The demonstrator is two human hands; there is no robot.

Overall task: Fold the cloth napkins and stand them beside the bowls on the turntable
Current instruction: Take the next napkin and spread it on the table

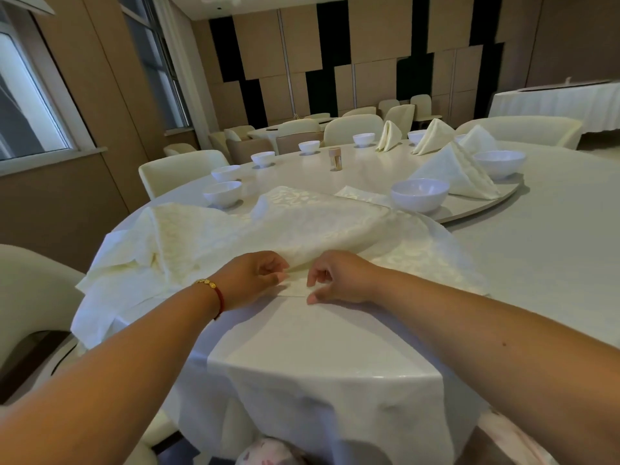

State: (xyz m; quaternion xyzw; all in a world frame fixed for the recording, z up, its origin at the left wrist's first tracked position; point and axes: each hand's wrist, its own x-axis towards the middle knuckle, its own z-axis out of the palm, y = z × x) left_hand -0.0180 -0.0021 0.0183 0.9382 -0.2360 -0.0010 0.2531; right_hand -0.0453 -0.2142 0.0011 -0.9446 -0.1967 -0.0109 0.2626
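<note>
Both hands meet at the near edge of a cream patterned napkin [302, 229] spread on the desk [335, 330]. The left hand [255, 276] has its fingers curled, its grip pinching the cloth's folded-over edge; the right hand [335, 278] does the same just beside it, fingers bent onto the edge with the thumb lying low against the desk. A red cord bracelet with gold beads [211, 286] circles the left wrist.

The napkin's far part reaches onto the turntable [469, 209], and a loose heap of more napkins [141, 250] lies to the left, hanging over the desk's rim. The desk is round, under a smooth white tablecloth [335, 397] that drapes toward the viewer.

On the turntable white bowls [419, 194] ring the edge, with folded napkins [456, 172] standing upright beside those on the right (the bowls on the left have no napkin next to them). A small wooden holder [335, 157] stands near the middle.

Cream chairs [181, 169] surround the desk. Beyond are more tables, a wall of tan and dark panels, and windows [27, 105] on the left.
</note>
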